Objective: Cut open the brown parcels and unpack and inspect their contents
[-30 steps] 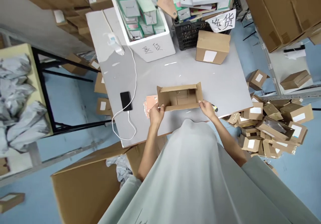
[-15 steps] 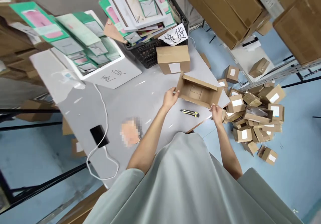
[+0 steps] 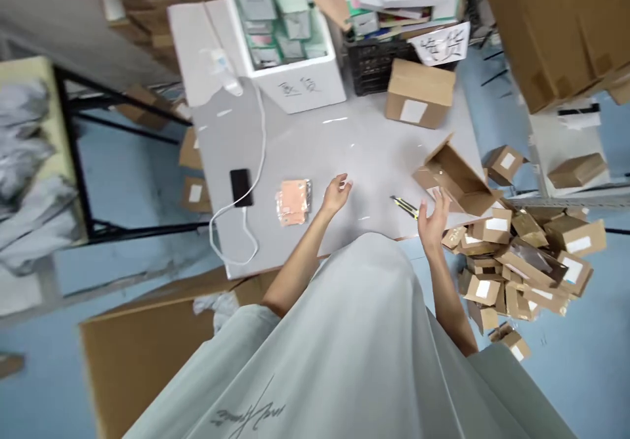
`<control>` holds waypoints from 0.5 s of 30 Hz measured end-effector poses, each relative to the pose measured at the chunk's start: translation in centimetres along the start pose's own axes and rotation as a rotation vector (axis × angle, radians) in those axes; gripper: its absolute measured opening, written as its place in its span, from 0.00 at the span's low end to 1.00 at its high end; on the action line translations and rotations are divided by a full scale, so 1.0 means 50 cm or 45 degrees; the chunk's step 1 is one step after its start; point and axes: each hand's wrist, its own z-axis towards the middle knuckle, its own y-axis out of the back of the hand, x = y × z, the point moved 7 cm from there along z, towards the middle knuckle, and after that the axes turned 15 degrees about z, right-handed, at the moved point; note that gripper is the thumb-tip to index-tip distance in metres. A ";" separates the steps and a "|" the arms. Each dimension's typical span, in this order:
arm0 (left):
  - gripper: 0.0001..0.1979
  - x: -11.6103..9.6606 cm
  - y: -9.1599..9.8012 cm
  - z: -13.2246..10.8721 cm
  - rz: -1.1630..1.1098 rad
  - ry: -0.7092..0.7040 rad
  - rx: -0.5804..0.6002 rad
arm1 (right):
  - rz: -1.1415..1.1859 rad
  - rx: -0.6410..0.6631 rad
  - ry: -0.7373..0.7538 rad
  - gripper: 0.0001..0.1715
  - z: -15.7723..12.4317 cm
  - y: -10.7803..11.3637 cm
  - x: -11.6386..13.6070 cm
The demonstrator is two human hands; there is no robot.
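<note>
An open, empty-looking cardboard box (image 3: pixel 462 171) lies tilted on the right side of the grey table. My right hand (image 3: pixel 433 221) is at its near side with fingers spread; whether the fingertips touch the cardboard I cannot tell. Just left of that hand, a yellow-and-black utility knife (image 3: pixel 405 207) lies flat. Over the middle of the table is my left hand (image 3: pixel 337 195), loosely curled with fingers apart and nothing held. To its left lie pinkish items in clear plastic packaging (image 3: pixel 294 201). A closed carton (image 3: pixel 420 93) with a white label stands farther back.
A black phone (image 3: pixel 241 187) with a white cable (image 3: pixel 262 124) lies left on the table (image 3: pixel 315 144). Behind stand a white bin (image 3: pixel 301 89) of green-and-grey packets and a black crate (image 3: pixel 377 65). Many small boxes (image 3: pixel 531 262) are heaped on the floor at right.
Both hands have let go of the open box, which now rests on the table turned at an angle. My left hand has moved away from it, leftward. The view has swung left.
</note>
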 end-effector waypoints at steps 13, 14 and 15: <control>0.30 0.437 0.231 -0.105 0.122 0.523 -0.252 | 0.061 1.306 -0.295 0.19 -0.128 -0.576 0.137; 0.32 0.437 0.224 -0.093 0.137 0.496 -0.240 | 0.045 1.327 -0.299 0.18 -0.135 -0.590 0.149; 0.33 0.434 0.218 -0.081 0.164 0.459 -0.234 | 0.035 1.344 -0.294 0.18 -0.143 -0.600 0.160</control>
